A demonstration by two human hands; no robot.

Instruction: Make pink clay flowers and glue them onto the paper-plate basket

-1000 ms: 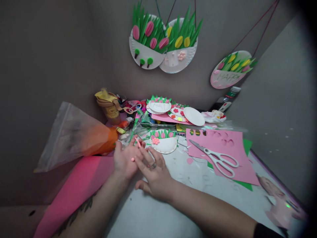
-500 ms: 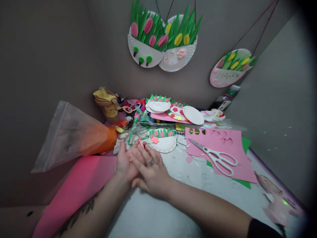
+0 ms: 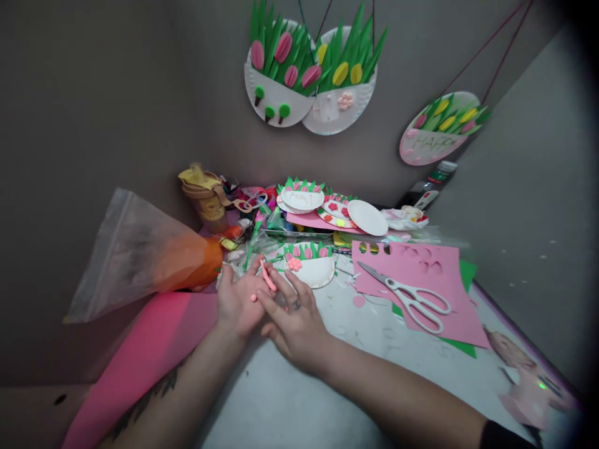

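My left hand (image 3: 243,305) lies palm up with its fingers stretched out, partly covered by the other hand. Across its fingers rests a thin pink roll of modelling clay (image 3: 267,276), and a small pink clay ball (image 3: 253,298) sits on the palm. Over the fingers of that palm is my right hand (image 3: 299,327), fingers extended and apart, a fingertip close to the ball. Just beyond the hands is a folded paper plate (image 3: 312,272) with a pink clay flower (image 3: 294,264), green paper grass and pink paper tulips.
White-handled scissors (image 3: 412,299) lie on pink paper (image 3: 449,268) at right. A plastic bag (image 3: 135,262) with orange contents stands left, near a cup (image 3: 206,199). Decorated plates (image 3: 302,198) and craft supplies line the back. Plate baskets (image 3: 281,112) hang on the wall.
My right hand has shifted slightly right and back from the left palm. The pink clay roll and the small ball, mostly covered before, now show plainly.
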